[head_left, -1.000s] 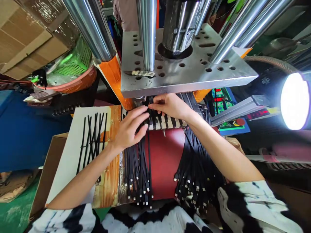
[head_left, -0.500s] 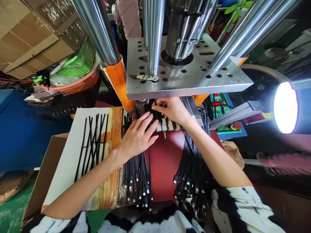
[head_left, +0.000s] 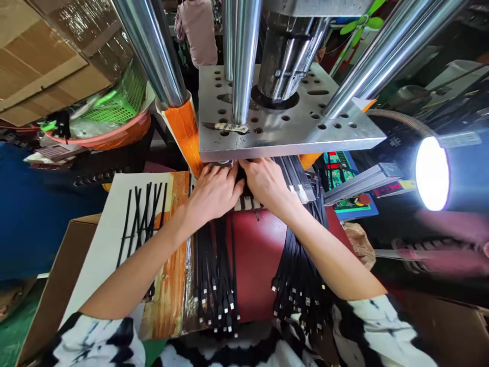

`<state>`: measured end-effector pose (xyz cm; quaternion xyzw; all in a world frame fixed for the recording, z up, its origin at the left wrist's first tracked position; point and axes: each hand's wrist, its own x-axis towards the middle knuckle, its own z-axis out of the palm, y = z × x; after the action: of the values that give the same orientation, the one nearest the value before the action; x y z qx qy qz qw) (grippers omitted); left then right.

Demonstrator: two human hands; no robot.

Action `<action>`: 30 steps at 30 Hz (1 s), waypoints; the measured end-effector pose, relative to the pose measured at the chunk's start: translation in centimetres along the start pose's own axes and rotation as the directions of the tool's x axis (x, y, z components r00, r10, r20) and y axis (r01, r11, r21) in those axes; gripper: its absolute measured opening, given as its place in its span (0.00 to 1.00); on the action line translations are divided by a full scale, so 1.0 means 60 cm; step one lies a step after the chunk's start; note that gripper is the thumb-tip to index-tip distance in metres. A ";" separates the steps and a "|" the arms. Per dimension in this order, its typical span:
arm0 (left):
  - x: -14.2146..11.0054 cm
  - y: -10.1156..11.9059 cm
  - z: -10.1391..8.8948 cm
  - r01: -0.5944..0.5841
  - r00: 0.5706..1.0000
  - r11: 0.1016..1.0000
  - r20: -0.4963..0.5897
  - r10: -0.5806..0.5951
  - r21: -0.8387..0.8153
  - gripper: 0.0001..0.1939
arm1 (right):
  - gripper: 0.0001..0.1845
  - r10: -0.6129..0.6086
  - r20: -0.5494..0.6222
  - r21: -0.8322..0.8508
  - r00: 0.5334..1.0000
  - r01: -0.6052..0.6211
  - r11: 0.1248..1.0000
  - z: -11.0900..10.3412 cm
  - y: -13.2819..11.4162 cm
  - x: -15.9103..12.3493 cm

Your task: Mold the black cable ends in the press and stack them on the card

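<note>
Close together under the front edge of the press plate (head_left: pixel 290 142), both hands work at a fixture with a striped front edge (head_left: pixel 248 203). My left hand (head_left: pixel 216 191) bends over its left part, fingers closed; what they hold is hidden. My right hand (head_left: pixel 267 181) is closed too, fingertips pinched on a black cable that is mostly hidden there. Below my left hand hangs a bunch of black cables (head_left: pixel 216 270) with metal-tipped plugs. A second bunch (head_left: pixel 300 270) hangs under my right wrist. More black cable pieces (head_left: pixel 143 209) lie on the white sheet at left.
Steel columns (head_left: pixel 156 56) and a central ram (head_left: pixel 284 66) rise around the plate. A bright lamp (head_left: pixel 431 173) and a control panel (head_left: pixel 344 183) stand at right. Left are a white board (head_left: pixel 99 244), a plastic basket (head_left: pixel 114 132) and cardboard boxes (head_left: pixel 42 61). A person (head_left: pixel 198 33) is at the back.
My left hand has moved up toward the plate, its spread fingers now bent and closed. My right hand has shifted slightly lower, its fingertips now nearer my left hand.
</note>
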<state>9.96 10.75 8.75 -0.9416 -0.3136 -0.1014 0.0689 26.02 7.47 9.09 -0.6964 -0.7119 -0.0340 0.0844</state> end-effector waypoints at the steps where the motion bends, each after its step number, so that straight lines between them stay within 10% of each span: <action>1: 0.015 -0.010 0.004 0.010 1.000 1.000 0.011 -0.010 0.006 0.27 | 0.27 0.007 0.001 0.008 1.000 -0.007 1.000 0.003 0.000 0.019; 8: 0.080 -0.064 0.047 -0.023 0.986 0.983 -0.168 -0.009 -0.184 0.17 | 0.26 -0.033 -0.091 0.144 0.995 0.046 0.989 0.012 0.024 0.090; 12: -0.036 -0.009 0.033 0.116 0.930 0.957 -0.310 -0.198 -0.265 0.15 | 0.20 -0.069 -0.204 0.154 0.976 0.102 0.983 -0.006 0.045 -0.045; 15: -0.161 0.056 0.020 0.349 0.935 0.921 -0.007 -0.356 -0.175 0.16 | 0.13 0.154 -0.251 0.176 0.956 -0.112 0.978 0.014 0.063 -0.227; 19: -0.236 0.097 0.020 0.450 0.836 0.884 0.408 -0.368 -0.127 0.15 | 0.21 0.349 -0.063 0.035 0.935 -0.347 0.937 0.083 0.073 -0.404; 23: -0.217 0.098 0.022 0.551 0.777 0.813 0.470 -0.418 -0.187 0.13 | 0.27 0.422 -0.037 0.198 0.906 -0.407 0.892 0.113 0.073 -0.432; 30: -0.215 0.089 0.019 0.604 0.761 0.747 0.481 -0.435 -0.278 0.13 | 0.23 0.507 0.039 0.761 0.861 -0.354 0.543 0.041 0.066 -0.419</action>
<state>3.29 -0.71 4.28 -0.8058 -0.5462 0.0063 -0.2287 30.21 -16.78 2.16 -0.7460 -0.4561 0.2178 0.4337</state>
